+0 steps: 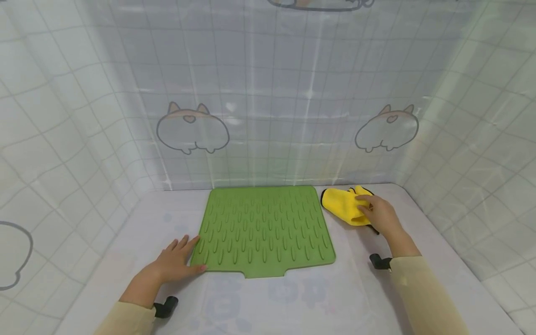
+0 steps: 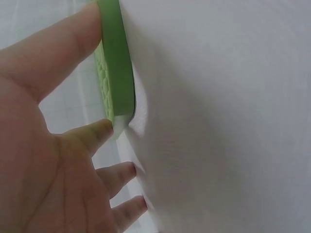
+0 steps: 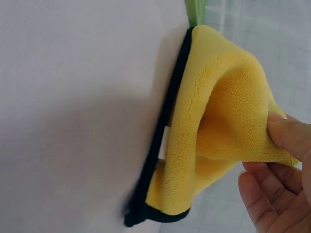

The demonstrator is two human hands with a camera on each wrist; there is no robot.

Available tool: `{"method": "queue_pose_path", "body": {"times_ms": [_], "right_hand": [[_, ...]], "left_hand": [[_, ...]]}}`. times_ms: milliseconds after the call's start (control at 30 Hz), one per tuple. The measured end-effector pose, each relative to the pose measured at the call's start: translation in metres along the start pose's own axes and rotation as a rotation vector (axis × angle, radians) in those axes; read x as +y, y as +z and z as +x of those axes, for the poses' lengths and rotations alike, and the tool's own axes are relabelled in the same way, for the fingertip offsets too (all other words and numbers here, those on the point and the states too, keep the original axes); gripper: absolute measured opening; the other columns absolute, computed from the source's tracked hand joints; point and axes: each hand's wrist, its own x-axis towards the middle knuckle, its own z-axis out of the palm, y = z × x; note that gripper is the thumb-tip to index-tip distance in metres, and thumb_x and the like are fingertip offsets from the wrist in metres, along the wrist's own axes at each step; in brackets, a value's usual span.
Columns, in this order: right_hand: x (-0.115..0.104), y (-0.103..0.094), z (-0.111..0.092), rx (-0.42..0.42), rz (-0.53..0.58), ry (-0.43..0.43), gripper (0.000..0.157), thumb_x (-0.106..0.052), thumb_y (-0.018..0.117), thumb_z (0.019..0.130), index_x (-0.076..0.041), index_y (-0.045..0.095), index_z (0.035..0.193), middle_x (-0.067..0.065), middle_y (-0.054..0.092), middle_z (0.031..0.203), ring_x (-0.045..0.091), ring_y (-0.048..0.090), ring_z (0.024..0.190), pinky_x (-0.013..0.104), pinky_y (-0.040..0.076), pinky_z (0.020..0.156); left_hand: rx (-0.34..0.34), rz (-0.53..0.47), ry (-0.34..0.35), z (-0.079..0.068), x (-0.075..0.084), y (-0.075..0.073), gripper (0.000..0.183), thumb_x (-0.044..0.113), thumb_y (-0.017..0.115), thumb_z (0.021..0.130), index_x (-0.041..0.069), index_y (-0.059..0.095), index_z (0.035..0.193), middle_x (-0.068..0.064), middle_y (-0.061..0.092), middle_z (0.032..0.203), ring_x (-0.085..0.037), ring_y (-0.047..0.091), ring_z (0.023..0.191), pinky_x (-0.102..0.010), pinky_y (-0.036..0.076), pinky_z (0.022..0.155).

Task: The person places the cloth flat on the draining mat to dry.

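Note:
A green ridged mat [image 1: 264, 228] lies flat on the white table, its short tab facing the near side. My left hand [image 1: 173, 265] is spread at the mat's near left corner. In the left wrist view the thumb [image 2: 77, 34] touches the mat's green edge [image 2: 119, 63], and the other fingers reach past its corner. To the right of the mat, my right hand [image 1: 381, 214] pinches a yellow cloth [image 1: 341, 204] with dark edging. The right wrist view shows a fold of the fluffy cloth [image 3: 228, 107] between thumb and fingers, with a small white label near its dark border.
A pale tiled-pattern sheet [image 1: 272, 93] with cartoon animal outlines rises behind the table, and similar sheets stand at left and right. The white table top [image 1: 268, 307] extends in front of the mat. Dark wrist-worn pieces [image 1: 167, 307] sit beside both sleeves.

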Motion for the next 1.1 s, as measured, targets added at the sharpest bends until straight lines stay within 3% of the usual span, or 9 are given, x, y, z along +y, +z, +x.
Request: {"method": "queue_pose_path", "body": {"times_ms": [433,767,1100], "right_hand": [[-0.012,-0.007,-0.006,0.122,0.067,-0.055,0.036,-0.02,0.063,0.101,-0.008,0.062,0.135,0.019,0.063,0.12,0.037,0.062,0.1,0.049,0.056,0.078],[-0.025,-0.01,-0.01,0.266,0.099,-0.079,0.034,-0.016,0.064,0.1,-0.004,0.064,0.132,0.024,0.063,0.124,0.038,0.064,0.096,0.051,0.057,0.078],[-0.041,-0.01,-0.011,0.378,0.086,-0.119,0.033,-0.017,0.067,0.098,-0.004,0.067,0.129,0.021,0.066,0.118,0.035,0.062,0.095,0.05,0.057,0.079]], "left_hand": [[0.007,0.01,0.0,0.0,0.0,0.0,0.1,0.063,0.067,0.085,-0.002,0.033,0.153,-0.04,0.026,0.152,-0.069,0.021,0.134,-0.082,0.023,0.099],[-0.001,0.009,0.005,0.0,0.002,-0.003,0.099,0.061,0.068,0.086,-0.002,0.032,0.153,-0.041,0.026,0.152,-0.069,0.021,0.134,-0.081,0.024,0.1],[0.0,-0.002,0.006,-0.001,0.002,-0.002,0.099,0.06,0.069,0.086,-0.003,0.033,0.153,-0.041,0.026,0.152,-0.069,0.021,0.134,-0.081,0.024,0.101]]}}
